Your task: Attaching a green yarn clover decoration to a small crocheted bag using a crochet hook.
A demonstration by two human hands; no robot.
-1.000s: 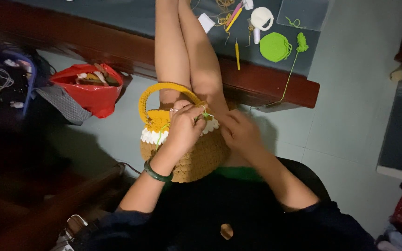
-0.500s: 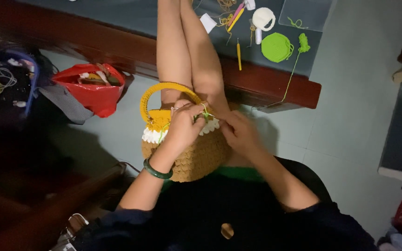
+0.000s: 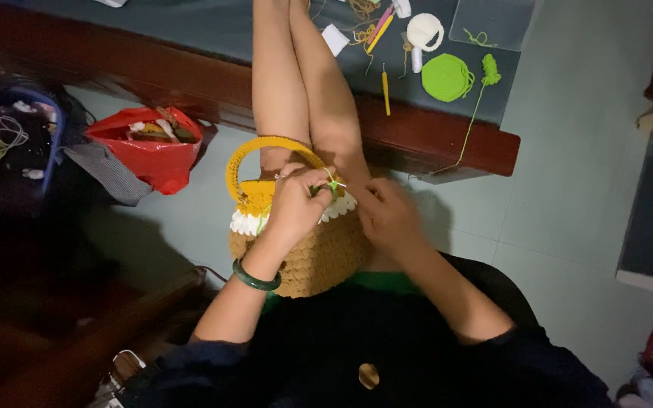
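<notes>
A crocheted basket bag (image 3: 319, 261) rests on my lap, tan below, with a white frill, a yellow top and a yellow handle arching over it. My left hand (image 3: 296, 208), a dark green bangle on its wrist, pinches a small green crochet piece with a thin needle at the bag's rim. My right hand (image 3: 387, 215) lies against the bag's right side, fingers curled toward the same spot; what it holds is unclear. My bare legs stretch out onto a low table (image 3: 432, 136).
On the table lie a round green crochet disc (image 3: 447, 77) with trailing yarn, a white reel (image 3: 425, 30), a yellow hook (image 3: 385, 89) and other tools. A red plastic bag (image 3: 149, 147) sits on the floor at left, next to dark clutter.
My hands stay at the bag's rim with small shifts; the right hand has moved slightly downward and looks blurred. The view has drifted a little.
</notes>
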